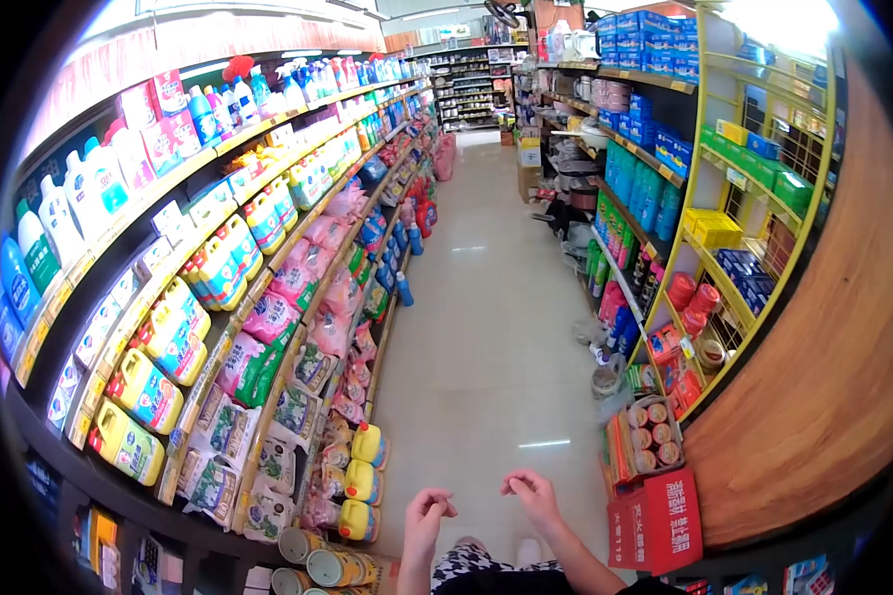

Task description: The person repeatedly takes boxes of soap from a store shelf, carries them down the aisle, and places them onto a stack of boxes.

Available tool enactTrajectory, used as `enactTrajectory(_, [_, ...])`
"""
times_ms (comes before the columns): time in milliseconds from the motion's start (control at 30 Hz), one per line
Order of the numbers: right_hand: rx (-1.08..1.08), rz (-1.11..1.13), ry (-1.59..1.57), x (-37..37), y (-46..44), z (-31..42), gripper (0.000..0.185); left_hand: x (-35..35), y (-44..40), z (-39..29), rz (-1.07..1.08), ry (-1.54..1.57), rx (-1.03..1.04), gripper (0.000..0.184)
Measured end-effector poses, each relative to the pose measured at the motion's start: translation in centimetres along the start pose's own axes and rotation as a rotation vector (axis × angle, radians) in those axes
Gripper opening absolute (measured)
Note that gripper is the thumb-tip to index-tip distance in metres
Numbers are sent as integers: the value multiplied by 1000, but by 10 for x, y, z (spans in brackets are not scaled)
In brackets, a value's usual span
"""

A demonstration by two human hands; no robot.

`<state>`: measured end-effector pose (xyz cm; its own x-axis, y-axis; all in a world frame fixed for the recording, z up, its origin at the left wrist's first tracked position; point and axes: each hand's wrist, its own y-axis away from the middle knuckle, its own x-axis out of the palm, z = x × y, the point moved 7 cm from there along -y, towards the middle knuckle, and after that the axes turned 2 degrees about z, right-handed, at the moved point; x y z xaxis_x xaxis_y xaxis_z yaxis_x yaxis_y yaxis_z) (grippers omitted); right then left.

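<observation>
In the lower middle of the head view, my left hand (430,510) is held in the air over the aisle floor, fingers curled together, and I see nothing in it. My right hand (530,494) hovers a little to its right, also with loosely curled fingers and no object showing. The two hands are apart and touch nothing. Closest to the left hand are yellow jugs (359,520) with red caps at the foot of the left shelving. A red box (655,523) with white lettering stands on the floor to the right of my right hand.
Left shelving (213,151) carries bottles, detergent jugs (141,389) and bagged packs (270,315). The right side has a yellow rack (700,248), blue bottles (640,188), a carton of round tins (655,434) and a wooden panel (814,397). A tiled aisle (466,327) runs between them.
</observation>
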<state>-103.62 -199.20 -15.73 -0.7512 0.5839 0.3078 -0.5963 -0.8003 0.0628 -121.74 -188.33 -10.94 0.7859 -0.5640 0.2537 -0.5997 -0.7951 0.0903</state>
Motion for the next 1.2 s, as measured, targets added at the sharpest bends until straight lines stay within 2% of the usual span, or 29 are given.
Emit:
enactTrajectory(167, [68,55,43,5,-35,-25,14,-14,-38,15,-29,-10,-81,13])
enactTrajectory(300, [86,69,45,32,-83,-35,15,-37,-85,3,-25,-1,-35,13])
enactTrajectory(500, [115,219,151,102,-145,-35,16,-74,-157,-28,-23,36,29,15])
enactTrajectory(867, [142,253,189,203,-213,-64,16,-158,-228,-56,51,95,39,18])
enactTrajectory(1100, [129,308,141,229,-245,-74,17,-189,-255,-63,76,130,41,20])
enactTrajectory(1200, [131,317,211,238,-271,-78,17,-205,-271,-60,40,100,35,19])
